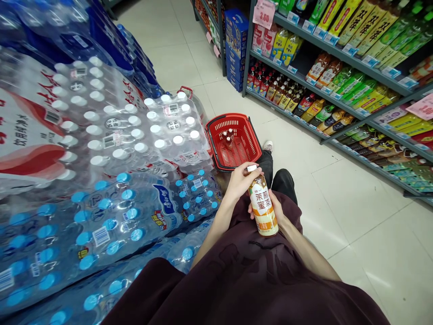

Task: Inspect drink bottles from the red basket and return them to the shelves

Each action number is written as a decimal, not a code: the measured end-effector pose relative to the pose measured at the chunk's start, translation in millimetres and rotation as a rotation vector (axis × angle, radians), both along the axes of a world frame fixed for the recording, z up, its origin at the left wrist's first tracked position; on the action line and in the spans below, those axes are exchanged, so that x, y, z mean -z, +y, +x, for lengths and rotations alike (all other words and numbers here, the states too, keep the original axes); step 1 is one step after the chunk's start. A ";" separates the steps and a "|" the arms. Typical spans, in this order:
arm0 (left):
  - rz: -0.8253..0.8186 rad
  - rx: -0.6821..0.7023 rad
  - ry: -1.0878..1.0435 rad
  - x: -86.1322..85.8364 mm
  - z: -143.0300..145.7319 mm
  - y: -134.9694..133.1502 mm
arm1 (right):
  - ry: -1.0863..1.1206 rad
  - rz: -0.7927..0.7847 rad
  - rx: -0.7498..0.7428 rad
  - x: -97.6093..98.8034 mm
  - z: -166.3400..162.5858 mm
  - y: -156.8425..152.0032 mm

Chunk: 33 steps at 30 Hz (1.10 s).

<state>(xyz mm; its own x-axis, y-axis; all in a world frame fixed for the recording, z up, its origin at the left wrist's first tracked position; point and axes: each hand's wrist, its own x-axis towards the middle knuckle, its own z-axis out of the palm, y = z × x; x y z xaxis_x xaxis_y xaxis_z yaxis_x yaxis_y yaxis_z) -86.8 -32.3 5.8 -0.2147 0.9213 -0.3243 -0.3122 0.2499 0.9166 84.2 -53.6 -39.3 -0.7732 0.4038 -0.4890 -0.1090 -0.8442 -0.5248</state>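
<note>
I hold a drink bottle (263, 208) with a white cap and an orange-and-cream label in front of my body. My left hand (241, 181) is closed around the bottle's neck and cap. My right hand (278, 210) wraps the bottle's body from behind, with only the fingers' edge showing. A red shopping basket (216, 144) stands on the floor just beyond my hands, with a few small bottles (228, 137) inside it.
Stacks of shrink-wrapped water bottle packs (111, 149) fill the left side. Shelves of bottled drinks (338, 85) run along the right. A tiled aisle floor (355, 198) lies between them. My shoe (268, 146) shows next to the basket.
</note>
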 end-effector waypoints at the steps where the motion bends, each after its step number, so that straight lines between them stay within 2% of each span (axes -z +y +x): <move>1: 0.002 0.004 -0.006 -1.3 0.0 -0.1 | -0.003 0.003 0.003 1.2 0.3 -0.4; 9: 0.088 0.058 -0.061 -12.6 3.8 0.6 | -0.024 0.103 0.163 6.8 -0.8 -7.0; 14: 0.136 0.005 -0.403 -15.9 -0.9 0.2 | 0.072 0.023 0.029 3.1 -2.3 -5.1; 16: 0.159 -0.005 -0.520 -18.9 -5.6 -0.6 | 0.100 0.007 0.019 0.2 -2.9 -1.9; 20: 0.264 0.029 -0.580 -24.9 -11.1 -2.7 | 0.205 -0.015 -0.001 -5.6 -0.9 7.5; 24: 0.374 0.114 -0.671 -22.5 -5.5 -4.7 | 0.366 -0.046 -0.210 -4.0 8.1 16.4; 28: 0.583 0.039 -0.744 -12.9 3.8 -3.0 | 0.547 -0.018 -0.441 3.9 16.3 19.6; 30: 0.636 -0.046 -0.747 -11.4 7.2 -0.3 | 0.609 -0.009 -0.453 4.6 18.4 18.7; 33: 0.539 -0.127 -0.698 -16.8 11.8 4.5 | 0.573 0.064 -0.344 -1.6 20.9 15.6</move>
<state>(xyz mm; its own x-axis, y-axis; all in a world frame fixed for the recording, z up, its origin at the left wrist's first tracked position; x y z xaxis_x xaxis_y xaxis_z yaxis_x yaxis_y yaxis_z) -75.0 -27.8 22.6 -0.2412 0.9691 0.0510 -0.8393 -0.2347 0.4904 105.0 -38.0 -37.7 -0.9932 0.1026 0.0543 -0.1159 -0.8497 -0.5143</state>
